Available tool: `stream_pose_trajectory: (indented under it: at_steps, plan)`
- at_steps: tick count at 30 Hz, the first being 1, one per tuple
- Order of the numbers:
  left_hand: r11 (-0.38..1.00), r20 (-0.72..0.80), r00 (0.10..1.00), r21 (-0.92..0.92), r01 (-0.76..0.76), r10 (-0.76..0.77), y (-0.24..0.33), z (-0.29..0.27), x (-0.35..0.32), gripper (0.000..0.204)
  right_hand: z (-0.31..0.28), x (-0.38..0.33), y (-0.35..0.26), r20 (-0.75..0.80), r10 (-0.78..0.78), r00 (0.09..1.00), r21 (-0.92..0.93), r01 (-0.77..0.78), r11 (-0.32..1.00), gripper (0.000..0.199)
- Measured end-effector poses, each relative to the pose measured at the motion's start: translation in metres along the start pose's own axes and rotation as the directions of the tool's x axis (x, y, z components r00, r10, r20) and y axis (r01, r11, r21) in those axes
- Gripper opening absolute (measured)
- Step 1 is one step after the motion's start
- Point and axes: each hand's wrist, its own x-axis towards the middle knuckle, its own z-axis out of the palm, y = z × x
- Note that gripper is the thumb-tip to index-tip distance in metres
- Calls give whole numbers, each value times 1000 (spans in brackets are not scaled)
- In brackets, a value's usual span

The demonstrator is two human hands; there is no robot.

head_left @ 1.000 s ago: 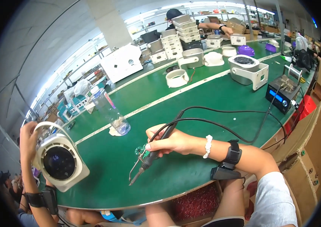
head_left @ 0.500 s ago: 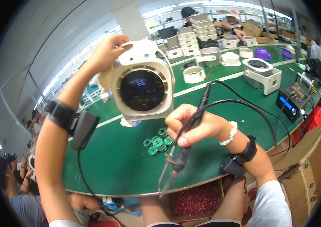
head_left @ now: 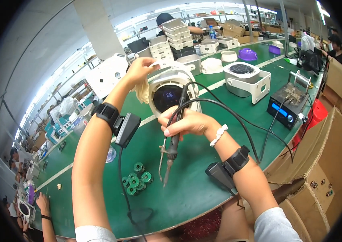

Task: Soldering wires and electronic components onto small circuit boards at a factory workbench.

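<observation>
My right hand (head_left: 187, 123) is closed round a black soldering iron (head_left: 175, 141), its tip pointing down over the green table. A thin metal guide tube is clamped beside the iron's shaft. My left hand (head_left: 140, 71) has its fingers bent at the upper rim of a white housing (head_left: 195, 74) with a round black display (head_left: 166, 99) showing lit digits. A cream cloth (head_left: 142, 92) hangs below that hand; I cannot tell what holds it. The right hand and iron partly cover the housing. Several green ring-shaped parts (head_left: 134, 181) lie clustered left of the iron's tip.
The iron's black cable (head_left: 235, 115) loops right to a soldering station (head_left: 286, 107) with a blue screen. Another white housing (head_left: 241, 82) stands behind. Stacked white housings (head_left: 179, 38) and a person (head_left: 165, 20) are at the back. Cardboard boxes (head_left: 320, 161) line the right edge.
The white housing has gone from close before me to farther away and lower, with my left hand still at its top. My right hand has shifted left in the view with the soldering iron.
</observation>
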Motion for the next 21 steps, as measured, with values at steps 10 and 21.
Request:
stream_pose_trajectory:
  at_steps: [10, 21]
  plan:
    - [995, -14, 996, -44, 91, -91, -16, 12, 12, 22, -28, -3, 21, -186, 46, 982, 47, -38, 998, 23]
    - [842, 5, 990, -525, 125, -144, -13, 27, 16, 16, -20, 0, 23, -224, 21, 974, 17, -18, 1000, 29]
